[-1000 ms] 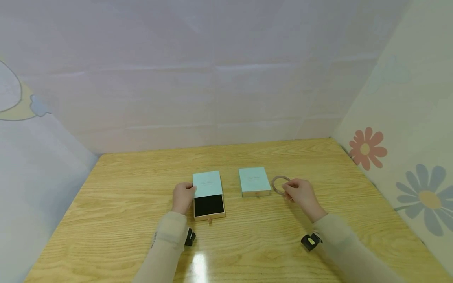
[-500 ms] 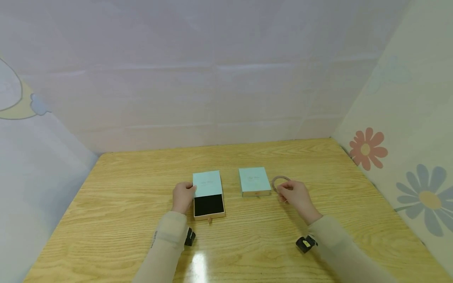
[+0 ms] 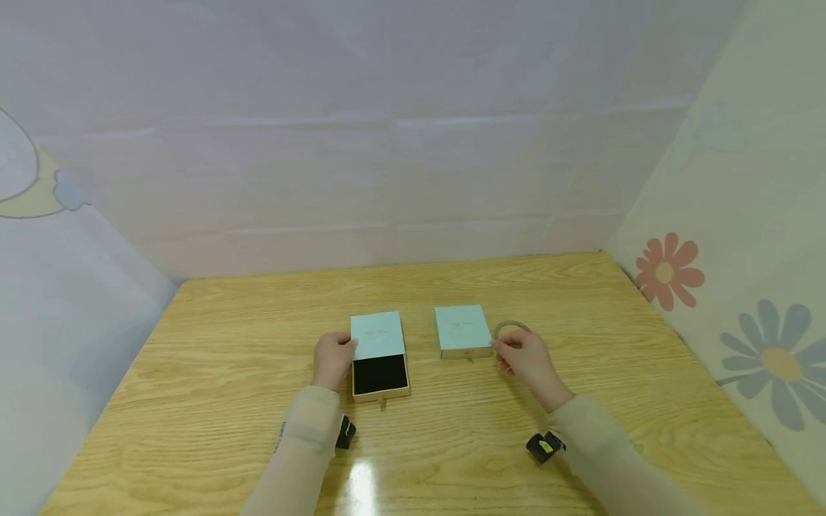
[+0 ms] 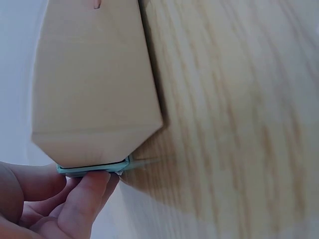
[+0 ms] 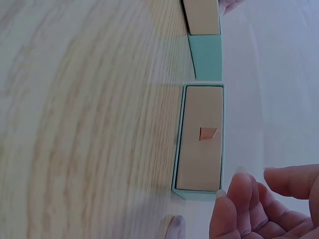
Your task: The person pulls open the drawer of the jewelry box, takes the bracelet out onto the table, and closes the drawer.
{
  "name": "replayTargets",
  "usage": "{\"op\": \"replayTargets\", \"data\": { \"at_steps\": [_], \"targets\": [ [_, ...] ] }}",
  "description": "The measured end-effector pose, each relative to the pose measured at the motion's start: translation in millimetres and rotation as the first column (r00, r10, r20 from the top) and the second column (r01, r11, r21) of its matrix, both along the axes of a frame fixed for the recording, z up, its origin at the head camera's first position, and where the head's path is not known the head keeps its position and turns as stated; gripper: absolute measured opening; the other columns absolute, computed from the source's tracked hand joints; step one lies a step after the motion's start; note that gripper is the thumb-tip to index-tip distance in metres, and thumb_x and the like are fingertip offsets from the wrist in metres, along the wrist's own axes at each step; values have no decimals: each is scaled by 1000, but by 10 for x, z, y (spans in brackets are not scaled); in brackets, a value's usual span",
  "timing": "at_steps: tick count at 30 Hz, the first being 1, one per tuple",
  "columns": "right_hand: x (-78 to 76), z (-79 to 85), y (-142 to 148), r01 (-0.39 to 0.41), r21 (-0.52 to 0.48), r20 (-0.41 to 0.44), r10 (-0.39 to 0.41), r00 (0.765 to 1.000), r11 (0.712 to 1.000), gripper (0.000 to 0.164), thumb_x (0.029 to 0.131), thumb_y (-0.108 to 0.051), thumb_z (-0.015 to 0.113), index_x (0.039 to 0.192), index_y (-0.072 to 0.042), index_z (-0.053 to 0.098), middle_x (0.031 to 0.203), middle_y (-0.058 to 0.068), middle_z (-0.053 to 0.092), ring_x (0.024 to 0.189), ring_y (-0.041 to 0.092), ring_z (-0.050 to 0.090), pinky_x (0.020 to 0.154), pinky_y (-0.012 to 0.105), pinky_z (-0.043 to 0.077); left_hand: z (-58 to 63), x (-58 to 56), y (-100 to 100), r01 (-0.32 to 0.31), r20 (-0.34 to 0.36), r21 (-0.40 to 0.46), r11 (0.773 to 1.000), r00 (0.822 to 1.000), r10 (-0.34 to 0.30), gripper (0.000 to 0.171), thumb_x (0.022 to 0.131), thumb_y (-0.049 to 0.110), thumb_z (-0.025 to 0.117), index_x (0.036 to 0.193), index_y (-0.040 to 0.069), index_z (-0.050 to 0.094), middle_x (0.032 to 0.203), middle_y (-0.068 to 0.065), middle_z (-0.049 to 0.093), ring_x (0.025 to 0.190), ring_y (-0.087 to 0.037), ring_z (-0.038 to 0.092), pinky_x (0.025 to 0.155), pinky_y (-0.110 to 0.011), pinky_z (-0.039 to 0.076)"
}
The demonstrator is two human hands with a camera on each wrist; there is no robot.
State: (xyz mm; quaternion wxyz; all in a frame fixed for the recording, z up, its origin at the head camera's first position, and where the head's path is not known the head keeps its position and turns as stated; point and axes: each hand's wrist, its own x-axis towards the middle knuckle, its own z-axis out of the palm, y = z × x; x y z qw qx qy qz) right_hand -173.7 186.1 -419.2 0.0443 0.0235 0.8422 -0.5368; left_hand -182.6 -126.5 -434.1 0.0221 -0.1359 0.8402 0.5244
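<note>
My left hand (image 3: 333,360) grips the left side of a mint-green drawer box (image 3: 377,335), thumb at its top edge. Its beige drawer (image 4: 97,84) is pulled out towards me, showing a black lining (image 3: 381,373). To the right sits a second mint drawer box (image 3: 462,328), its drawer pushed in and a small tab (image 5: 208,134) on the front. My right hand (image 3: 529,362) hovers beside that box's right front corner, thumb and fingers apart in the right wrist view with nothing between them. Behind the hand lies a greyish-brown bangle (image 3: 510,324), partly hidden by the fingers.
Both boxes stand on a wood-grain table (image 3: 439,459). A pale backdrop (image 3: 387,179) rises behind the far edge, and a flower-printed sheet (image 3: 729,236) borders the right side. Black wrist cameras are strapped at both sleeves.
My right hand has moved left from the bangle towards the second box. The bangle has stayed in place. My left hand and the pulled-out drawer have not moved.
</note>
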Motion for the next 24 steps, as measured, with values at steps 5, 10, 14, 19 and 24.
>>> {"op": "replayTargets", "data": {
  "at_steps": [5,10,14,19,24],
  "targets": [
    [18,4,-37,-13,-21,-6,13,1000,1000,22,96,-6,60,97,15,64,71,13,63,61,20,60,56,32,52,3,-3,5,-6,-1,4,1000,1000,6,33,100,3,50,126,-17,54,128,-33,54,120,-45,50,97,-52,45],
    [25,-3,-68,-29,-42,-11,28,1000,999,22,96,-7,60,98,15,65,69,10,63,62,21,60,55,32,51,7,0,6,-8,-1,7,1000,1000,8,33,100,2,50,126,-17,55,128,-33,54,120,-45,51,97,-52,45],
    [25,-10,-100,-31,-61,-7,30,1000,998,23,96,-7,61,100,15,65,70,11,63,63,21,61,57,32,52,7,3,8,-5,-7,8,1000,1000,5,33,100,2,50,126,-17,55,128,-34,54,120,-45,50,96,-52,45],
    [21,-25,-131,-37,-73,-13,36,999,997,23,96,-7,60,100,15,65,71,14,64,62,22,61,57,32,53,1,-7,13,-9,-8,1,1000,1000,9,32,99,2,50,125,-17,55,127,-34,54,119,-45,51,96,-52,45],
    [29,-31,-177,-43,-61,-13,42,999,997,22,96,-5,59,100,16,65,70,16,63,61,21,59,55,30,51,-5,-10,8,-12,-12,2,1000,1000,12,32,99,2,50,124,-18,56,126,-34,55,117,-44,52,95,-52,46]
  ]
}}
